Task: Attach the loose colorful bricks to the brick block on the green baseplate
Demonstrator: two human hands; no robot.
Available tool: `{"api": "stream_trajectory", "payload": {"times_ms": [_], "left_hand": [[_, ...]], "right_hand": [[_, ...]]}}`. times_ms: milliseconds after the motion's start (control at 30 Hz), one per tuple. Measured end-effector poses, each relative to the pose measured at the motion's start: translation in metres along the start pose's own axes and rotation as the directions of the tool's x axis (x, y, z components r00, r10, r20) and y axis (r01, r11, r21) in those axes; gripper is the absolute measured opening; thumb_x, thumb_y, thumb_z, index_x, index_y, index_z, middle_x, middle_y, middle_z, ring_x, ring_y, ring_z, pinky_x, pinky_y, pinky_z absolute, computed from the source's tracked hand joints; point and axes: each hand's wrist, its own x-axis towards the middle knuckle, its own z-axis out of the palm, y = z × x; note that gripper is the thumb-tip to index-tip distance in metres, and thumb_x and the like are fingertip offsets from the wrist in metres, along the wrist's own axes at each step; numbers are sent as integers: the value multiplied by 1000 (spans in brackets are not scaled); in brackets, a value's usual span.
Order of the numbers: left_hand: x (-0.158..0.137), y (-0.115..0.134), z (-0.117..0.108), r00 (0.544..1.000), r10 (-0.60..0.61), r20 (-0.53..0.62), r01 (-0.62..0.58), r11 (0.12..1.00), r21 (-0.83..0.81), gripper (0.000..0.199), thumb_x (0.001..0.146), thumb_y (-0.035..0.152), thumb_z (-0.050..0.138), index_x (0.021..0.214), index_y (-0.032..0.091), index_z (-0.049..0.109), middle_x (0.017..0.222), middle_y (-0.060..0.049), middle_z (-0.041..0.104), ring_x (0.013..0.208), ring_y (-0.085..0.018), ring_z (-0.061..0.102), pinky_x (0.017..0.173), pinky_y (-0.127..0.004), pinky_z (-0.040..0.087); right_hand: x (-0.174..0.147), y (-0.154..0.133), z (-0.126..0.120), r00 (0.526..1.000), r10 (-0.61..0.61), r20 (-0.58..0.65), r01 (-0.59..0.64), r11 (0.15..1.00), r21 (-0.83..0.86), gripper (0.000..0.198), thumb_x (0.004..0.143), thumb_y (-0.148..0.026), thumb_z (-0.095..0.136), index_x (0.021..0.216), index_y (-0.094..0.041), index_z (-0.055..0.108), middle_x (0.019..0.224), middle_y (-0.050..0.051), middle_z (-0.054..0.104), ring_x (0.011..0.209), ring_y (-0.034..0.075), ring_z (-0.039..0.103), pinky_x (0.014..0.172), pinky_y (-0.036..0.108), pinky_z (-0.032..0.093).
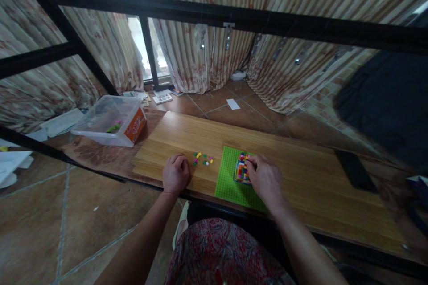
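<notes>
A green studded baseplate lies on a wooden board. On it stands a small block of many-coloured toy bricks. My right hand reaches over the right side of this block, thumb and forefinger pinched at its top; whatever is between the fingertips is hidden. Resting on the board to the left, my left hand is closed with its fingers curled in, and its inside cannot be seen. Several loose small bricks in green, yellow, pink and white are scattered between my left hand and the baseplate.
A clear plastic box with an orange label and some green pieces inside stands left of the wooden board. Toward the board's right end lies a dark flat object. Black metal bars cross in front, with curtains behind.
</notes>
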Motion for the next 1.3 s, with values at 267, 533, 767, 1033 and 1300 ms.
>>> {"api": "stream_trajectory", "payload": {"times_ms": [267, 533, 767, 1033, 1300], "left_hand": [[0, 1, -1, 1000, -4, 3, 4, 1000, -1, 15, 84, 17, 52, 82, 22, 66, 93, -7, 69, 92, -22, 61, 85, -36, 50], [-1, -1, 0, 1000, 2, 0, -2, 1000, 1, 14, 84, 17, 52, 83, 22, 65, 94, -6, 69, 92, -22, 61, 85, -36, 50], [-1, -2, 1, 1000, 3, 2, -3, 1000, -4, 15, 84, 16, 51, 82, 22, 65, 94, -7, 69, 91, -22, 61, 85, -36, 50], [0, 2, -1, 1000, -12, 15, 12, 1000, -4, 15, 83, 16, 51, 83, 22, 65, 94, -6, 69, 92, -22, 61, 86, -36, 50], [0, 0, 0, 1000, -8, 3, 8, 1000, -13, 15, 85, 17, 51, 83, 22, 65, 94, -7, 69, 91, -22, 61, 85, -36, 50]], "right_hand": [[0, 5, 5, 998, -57, -35, 60, 995, 77, 31, 96, -37, 41, 89, -21, 67, 90, 9, 68, 84, 23, 59, 76, 35, 42], [0, 7, 12, 995, -81, -57, 88, 989, 122, 33, 95, -41, 45, 88, -22, 71, 87, 7, 66, 84, 23, 58, 76, 34, 42], [0, 9, 12, 992, -72, -100, 87, 982, 165, 32, 94, -42, 50, 88, -22, 74, 89, 7, 67, 87, 22, 59, 80, 34, 43], [4, 18, 8, 987, -29, -157, 69, 963, 259, 34, 92, -47, 51, 91, -20, 72, 92, 9, 68, 89, 23, 60, 83, 37, 45], [22, 22, 20, 999, -27, -47, 41, 948, 316, 35, 90, -45, 49, 95, -20, 72, 99, 11, 71, 97, 25, 61, 91, 43, 44]]}}
